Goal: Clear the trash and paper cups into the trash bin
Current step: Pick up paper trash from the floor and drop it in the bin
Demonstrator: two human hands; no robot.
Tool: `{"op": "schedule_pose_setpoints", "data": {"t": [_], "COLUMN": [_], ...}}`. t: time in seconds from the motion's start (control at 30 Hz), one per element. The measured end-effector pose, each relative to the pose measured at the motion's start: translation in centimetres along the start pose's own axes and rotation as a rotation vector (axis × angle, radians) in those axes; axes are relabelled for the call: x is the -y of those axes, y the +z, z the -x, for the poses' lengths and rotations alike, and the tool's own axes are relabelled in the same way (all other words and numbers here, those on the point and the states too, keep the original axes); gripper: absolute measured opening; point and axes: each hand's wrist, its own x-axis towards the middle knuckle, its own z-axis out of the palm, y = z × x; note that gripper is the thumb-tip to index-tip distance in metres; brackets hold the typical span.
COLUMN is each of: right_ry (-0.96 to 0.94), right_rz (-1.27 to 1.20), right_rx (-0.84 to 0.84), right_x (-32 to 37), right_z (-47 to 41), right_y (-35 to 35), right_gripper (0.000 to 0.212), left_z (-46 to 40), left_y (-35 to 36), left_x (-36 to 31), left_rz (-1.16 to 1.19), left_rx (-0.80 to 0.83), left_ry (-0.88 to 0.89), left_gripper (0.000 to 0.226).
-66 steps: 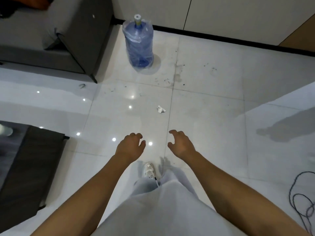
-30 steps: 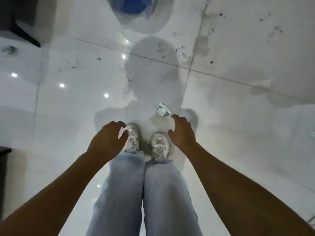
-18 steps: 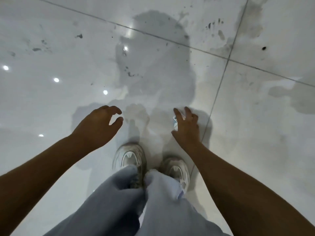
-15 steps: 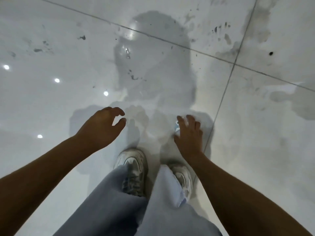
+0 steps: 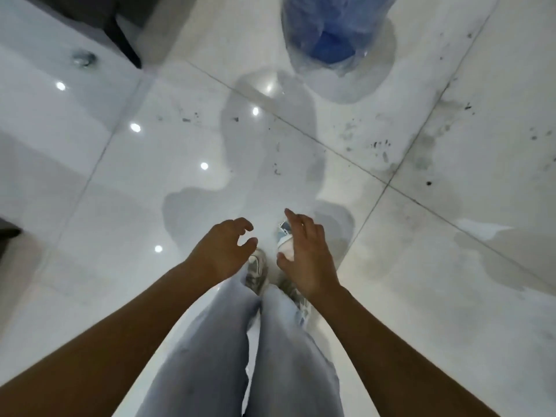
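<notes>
My right hand [image 5: 305,254] holds a small crumpled white and blue piece of trash [image 5: 284,240] between thumb and fingers, above the white tiled floor [image 5: 150,176] and just in front of my shoes. Most of the trash is hidden behind the hand. My left hand [image 5: 224,251] hovers beside it on the left, fingers loosely curled, holding nothing. No trash bin or paper cups are in view.
A large blue water bottle [image 5: 331,31] wrapped in clear plastic stands on the floor straight ahead. A dark sofa leg [image 5: 123,46] is at the upper left, with a small grey scrap [image 5: 82,58] beside it. Dirt marks spot the tiles.
My right hand reached down to the trash on the floor, closed on it and has lifted it. The view has risen, bringing the water bottle and sofa leg back into sight.
</notes>
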Motion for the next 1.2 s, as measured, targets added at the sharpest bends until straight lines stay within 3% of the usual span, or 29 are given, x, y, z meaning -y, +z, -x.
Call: {"op": "schedule_pose_setpoints", "data": {"t": [0.17,0.27,0.5,0.83,1.03,1.2], "right_ry": [-0.197,-0.269,-0.449,-0.606,-0.487,-0.397], "right_rz": [0.075,0.001,0.072,0.359,0.406,0.387], "right_rx": [0.11,0.141,0.199,0.35,0.327,0.311], "right_x": [10.3,15.6,26.5,41.4,50.3,54.6], "right_z": [6.8,10.8,17.7,17.5,12.9,9.1], "right_y": [-9.9,-14.5,-19.6,-17.8,-13.7,-12.7], "right_gripper": [0.088,0.09,0.093,0.077,0.067,0.063], "left_z": [11.1,17.3,30.2,39.8,40.8,39.7], "left_y": [-6.8,-10.4,-16.6,-23.9,-29.5,-33.5], "left_x": [-4.1,-6.1,-6.5,5.7,15.5,19.7], "left_rz": [0.279,0.397,0.57,0.758,0.782,0.813], "left_rx": [-0.063,-0.076,-0.227,-0.56,-0.63,-0.644], "left_ry": [-0.079,-0.108,-0.092,-0.327,-0.403,-0.437], "left_gripper": [0.034,0.039,0.041,0.033,0.021,0.022]}}
